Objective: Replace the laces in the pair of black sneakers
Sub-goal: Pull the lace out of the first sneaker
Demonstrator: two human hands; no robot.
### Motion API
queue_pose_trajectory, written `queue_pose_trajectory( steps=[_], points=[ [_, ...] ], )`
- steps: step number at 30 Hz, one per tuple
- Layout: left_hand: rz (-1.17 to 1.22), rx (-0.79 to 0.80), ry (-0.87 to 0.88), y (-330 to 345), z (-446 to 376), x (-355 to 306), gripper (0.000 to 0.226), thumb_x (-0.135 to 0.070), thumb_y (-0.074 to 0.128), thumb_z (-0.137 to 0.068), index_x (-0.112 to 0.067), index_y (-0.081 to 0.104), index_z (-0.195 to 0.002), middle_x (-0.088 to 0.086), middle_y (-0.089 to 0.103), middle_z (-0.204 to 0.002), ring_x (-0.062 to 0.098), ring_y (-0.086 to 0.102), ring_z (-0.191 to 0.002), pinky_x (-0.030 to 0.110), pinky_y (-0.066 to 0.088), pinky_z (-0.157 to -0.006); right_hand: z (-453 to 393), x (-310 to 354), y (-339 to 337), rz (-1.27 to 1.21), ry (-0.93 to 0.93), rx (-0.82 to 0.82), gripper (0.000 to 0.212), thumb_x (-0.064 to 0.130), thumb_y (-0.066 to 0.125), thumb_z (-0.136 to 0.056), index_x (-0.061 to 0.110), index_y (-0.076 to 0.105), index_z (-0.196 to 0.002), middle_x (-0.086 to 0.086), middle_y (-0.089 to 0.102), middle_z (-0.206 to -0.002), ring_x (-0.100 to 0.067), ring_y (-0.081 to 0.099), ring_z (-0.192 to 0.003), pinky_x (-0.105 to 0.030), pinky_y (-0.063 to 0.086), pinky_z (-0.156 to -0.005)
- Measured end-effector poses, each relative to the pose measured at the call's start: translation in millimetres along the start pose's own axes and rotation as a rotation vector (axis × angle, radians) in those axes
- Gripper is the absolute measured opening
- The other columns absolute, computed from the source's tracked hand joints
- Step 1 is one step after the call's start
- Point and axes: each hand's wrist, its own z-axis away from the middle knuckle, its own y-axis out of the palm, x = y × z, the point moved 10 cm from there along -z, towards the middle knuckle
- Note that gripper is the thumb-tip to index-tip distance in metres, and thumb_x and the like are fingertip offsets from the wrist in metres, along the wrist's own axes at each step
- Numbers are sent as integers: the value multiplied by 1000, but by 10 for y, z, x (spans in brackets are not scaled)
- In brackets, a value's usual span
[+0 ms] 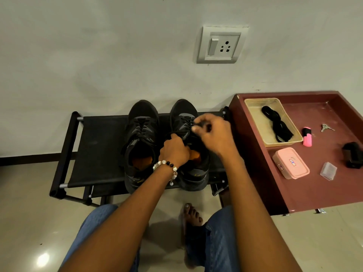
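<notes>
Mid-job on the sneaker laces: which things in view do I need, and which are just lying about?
Needed:
right sneaker, held by left hand
its lace, pinched by right hand
left sneaker
black laces in clear tray

Lying about:
pink box
pink highlighter
keys
clear case
black object

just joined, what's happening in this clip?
A seated person is working on the right sneaker of a black pair on a low black rack. The left hand grips the shoe at its tongue, while the right hand pinches its lace near the upper eyelets. The left sneaker is laced and untouched. A bundle of black laces lies in a clear tray on the maroon table.
</notes>
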Motion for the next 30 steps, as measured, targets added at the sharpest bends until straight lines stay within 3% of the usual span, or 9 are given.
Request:
queue_pose_trajectory(
  steps=[3, 9, 12, 16, 19, 22, 24, 26, 30],
  points=[
    [-9, -2, -3, -2, -1, 9, 47, -34, 57, -93, -8, 43, -129, 17, 55, -121, 37, 58, -105, 38, 45, -73, 19, 95, 193, 322, -47, 146, 9, 22, 71, -87, 20, 73, -96, 2, 52, -93, -23, 60, -93, -36, 52, -78],
    [-6, 1, 2, -4, 9, 5, 48, -32, 58, -91, -8, 43, -130, 19, 55, -121, 40, 57, -106, 44, 49, -83, 83, 286, 173, 633, -107, 149, 18, 29, 66, -88, 18, 71, -101, -5, 49, -120, -26, 44, -115, -39, 50, -72],
    [-3, -1, 5, -12, 20, 0, 47, -31, 57, -92, -8, 43, -130, 19, 55, -122, 40, 57, -106, 45, 50, -85, 58, 260, 206, 657, -94, 125, 17, 29, 63, -90, 16, 70, -99, -3, 51, -118, -25, 44, -115, -39, 51, -71],
    [34, 15, 4, -23, 17, 0, 52, -33, 60, -90, -9, 43, -133, 17, 54, -125, 39, 56, -110, 39, 45, -78, 1, -65, 46, -30, 130, 50, 16, 22, 68, -85, 22, 68, -69, 9, 67, -83, -17, 63, -92, -36, 53, -78],
    [52, 22, 11, -6, 8, -21, 55, -32, 61, -89, -9, 41, -135, 17, 54, -125, 39, 56, -109, 37, 43, -75, 84, -256, -93, -783, 347, -69, 20, 9, 58, -93, 17, 65, -77, -2, 73, -88, -13, 66, -84, -26, 48, -71],
    [34, 7, 2, 6, -8, -26, 54, -31, 58, -92, -9, 38, -137, 18, 52, -128, 40, 55, -113, 39, 44, -78, 148, -309, -43, -1132, 468, -123, 18, 7, 46, -100, 12, 57, -86, -11, 73, -89, -23, 69, -83, -28, 49, -66],
    [29, 2, 1, 5, -18, -14, 53, -33, 58, -92, -9, 40, -136, 18, 53, -127, 40, 55, -112, 41, 47, -81, 124, -299, 4, -1043, 454, -128, 16, 7, 48, -100, 12, 56, -86, -8, 69, -76, -21, 67, -71, -28, 50, -62],
    [25, -1, 0, -7, -25, 6, 50, -34, 57, -91, -11, 43, -134, 17, 55, -124, 40, 57, -108, 43, 51, -85, 66, -201, -36, -669, 302, -115, 11, 8, 60, -94, 14, 60, -86, -1, 64, -72, -13, 62, -66, -27, 51, -67],
    [27, -1, 10, -19, -21, 2, 49, -34, 61, -90, -8, 47, -130, 17, 56, -120, 37, 58, -105, 38, 48, -75, 0, 96, 217, 127, -22, 145, 19, 14, 76, -82, 15, 71, -100, -3, 59, -95, -14, 57, -86, -27, 47, -81]
  ],
)
